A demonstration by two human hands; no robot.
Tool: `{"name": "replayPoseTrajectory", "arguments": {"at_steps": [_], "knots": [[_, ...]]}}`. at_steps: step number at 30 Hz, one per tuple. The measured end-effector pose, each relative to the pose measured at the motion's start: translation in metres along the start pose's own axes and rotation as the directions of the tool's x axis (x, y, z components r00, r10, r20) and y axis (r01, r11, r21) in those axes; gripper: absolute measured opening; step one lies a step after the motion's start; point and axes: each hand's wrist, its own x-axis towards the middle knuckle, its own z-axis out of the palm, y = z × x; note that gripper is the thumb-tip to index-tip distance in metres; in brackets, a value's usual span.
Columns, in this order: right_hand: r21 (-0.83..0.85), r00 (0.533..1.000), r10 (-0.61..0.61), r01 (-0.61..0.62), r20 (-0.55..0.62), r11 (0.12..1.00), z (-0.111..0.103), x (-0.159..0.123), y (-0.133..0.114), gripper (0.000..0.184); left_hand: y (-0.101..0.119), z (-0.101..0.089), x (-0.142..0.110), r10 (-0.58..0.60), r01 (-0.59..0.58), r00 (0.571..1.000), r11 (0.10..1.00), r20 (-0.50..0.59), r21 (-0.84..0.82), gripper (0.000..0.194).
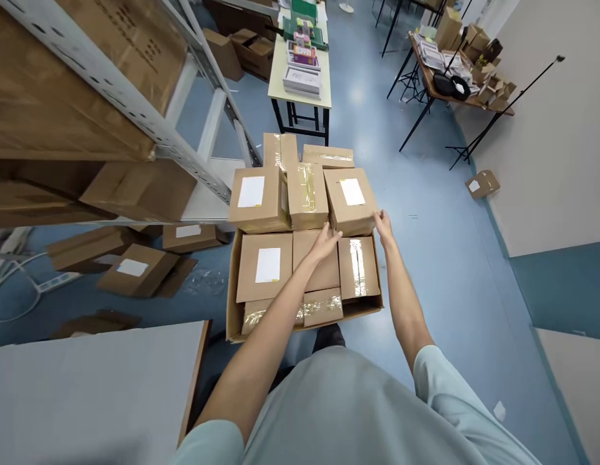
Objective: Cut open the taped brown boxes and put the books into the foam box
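Note:
A cardboard box (pixel 345 215) with a white label sits at the right of the upper layer, slightly tilted. My left hand (pixel 325 244) is at its lower left corner, fingers closed against the edge. Gripping the lower right side is my right hand (pixel 383 227), its thumb and fingers on the edge. Beside this box stands a taped carton (pixel 300 201), and left of that a labelled box (pixel 261 218). Below them, more boxes fill a large open carton (pixel 234 284), among them a labelled one (pixel 251 278) and one with shiny tape (pixel 348 271).
Metal shelving (pixel 212 123) with large cartons rises at the left. Loose boxes (pixel 144 274) lie on the floor beneath it. A white tabletop (pixel 96 387) is at lower left. Ahead stands a narrow table (pixel 279 90) with books; a cluttered brown table (pixel 428 81) is at upper right.

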Motion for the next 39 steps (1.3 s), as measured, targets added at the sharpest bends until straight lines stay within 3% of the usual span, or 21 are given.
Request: {"name": "replayPoseTrajectory", "arguments": {"at_steps": [2,4,7,10,14,17,19,21,25,28,30,32,34,37,39], "knots": [[0.004,0.999,-0.007,0.007,0.047,1.0,0.001,0.003,0.0,0.073,0.005,0.01,0.009,-0.013,0.014,0.999,0.999,0.034,-0.029,0.098],[0.015,0.999,-0.039,0.039,0.028,0.999,-0.007,-0.01,-0.002,0.066,0.011,0.022,-0.005,0.013,-0.012,0.999,1.0,0.036,-0.012,0.099],[0.048,0.976,-0.175,0.182,-0.126,0.982,-0.038,-0.061,-0.011,0.061,0.023,0.039,-0.062,0.159,-0.159,0.987,0.986,0.0,0.045,0.091],[0.008,0.926,-0.305,0.314,-0.221,0.949,-0.081,-0.145,-0.029,0.061,0.031,0.042,-0.145,0.289,-0.289,0.954,0.957,-0.079,0.003,0.087],[-0.108,0.927,-0.336,0.322,-0.168,0.941,-0.109,-0.265,-0.042,0.05,0.025,0.011,-0.256,0.329,-0.338,0.922,0.941,-0.205,-0.011,0.076],[-0.099,0.952,-0.305,0.301,-0.028,0.948,-0.097,-0.32,-0.034,0.045,0.018,-0.028,-0.327,0.385,-0.356,0.842,0.923,-0.378,0.149,0.066],[-0.051,0.958,-0.258,0.266,0.125,0.963,-0.068,-0.339,-0.024,0.048,0.015,-0.057,-0.368,0.416,-0.325,0.762,0.908,-0.496,0.263,0.061],[0.011,0.923,-0.231,0.239,0.308,0.971,-0.018,-0.353,-0.012,0.053,0.01,-0.091,-0.405,0.422,-0.259,0.672,0.904,-0.608,0.341,0.061],[0.151,0.762,-0.276,0.232,0.585,0.961,0.117,-0.405,0.008,0.058,-0.017,-0.165,-0.472,0.353,-0.145,0.46,0.935,-0.814,0.324,0.064],[0.208,0.608,-0.322,0.253,0.726,0.945,0.214,-0.461,0.018,0.058,-0.055,-0.221,-0.512,0.252,-0.23,0.262,0.954,-0.932,0.193,0.056],[0.233,0.532,-0.307,0.203,0.789,0.951,0.263,-0.498,0.025,0.062,-0.085,-0.254,-0.534,0.213,-0.315,0.158,0.936,-0.964,0.155,0.042],[0.266,0.488,-0.321,0.181,0.812,0.947,0.297,-0.53,0.032,0.065,-0.112,-0.279,-0.554,0.199,-0.338,0.118,0.929,-0.973,0.149,0.031],[0.298,0.463,-0.358,0.2,0.811,0.933,0.316,-0.553,0.04,0.064,-0.133,-0.295,-0.572,0.201,-0.321,0.093,0.933,-0.975,0.162,0.027],[0.313,0.452,-0.382,0.223,0.806,0.923,0.325,-0.572,0.053,0.06,-0.15,-0.307,-0.594,0.24,-0.222,0.046,0.949,-0.97,0.225,0.024],[0.3,0.454,-0.372,0.225,0.81,0.927,0.327,-0.574,0.061,0.056,-0.153,-0.311,-0.601,0.296,-0.133,0.038,0.948,-0.955,0.288,0.025]]}}
